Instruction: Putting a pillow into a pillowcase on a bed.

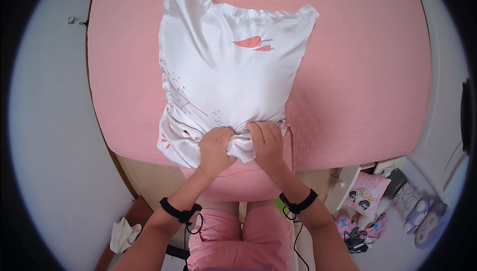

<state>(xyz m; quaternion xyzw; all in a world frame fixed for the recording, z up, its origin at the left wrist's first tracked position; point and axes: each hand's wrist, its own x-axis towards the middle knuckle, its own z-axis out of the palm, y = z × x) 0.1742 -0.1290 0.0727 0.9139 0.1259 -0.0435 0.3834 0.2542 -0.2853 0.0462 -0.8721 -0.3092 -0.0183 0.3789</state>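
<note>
A white satin-like pillowcase [238, 66] with red and grey leaf prints lies on a pink bedspread [354, 47]. It looks filled, most likely by a pillow, though its inside is hidden. At its near end my left hand [218, 146] grips the bunched fabric. Just to the right, my right hand [266, 142] also clutches the cloth, with a loose fold of it between the two hands. The pillowcase's far corners stick out limp, and creases gather along its left side. Under the near end, a pink quilted cloth [238, 185] hangs over the bed's front edge.
Black straps with small devices and cables [182, 211] sit on both forearms. At the lower right are a pink printed cushion [369, 192], purple plush items [428, 218] and a white cabinet [341, 187]. A cream cloth [125, 235] lies at lower left. A wall [48, 95] borders the bed's left.
</note>
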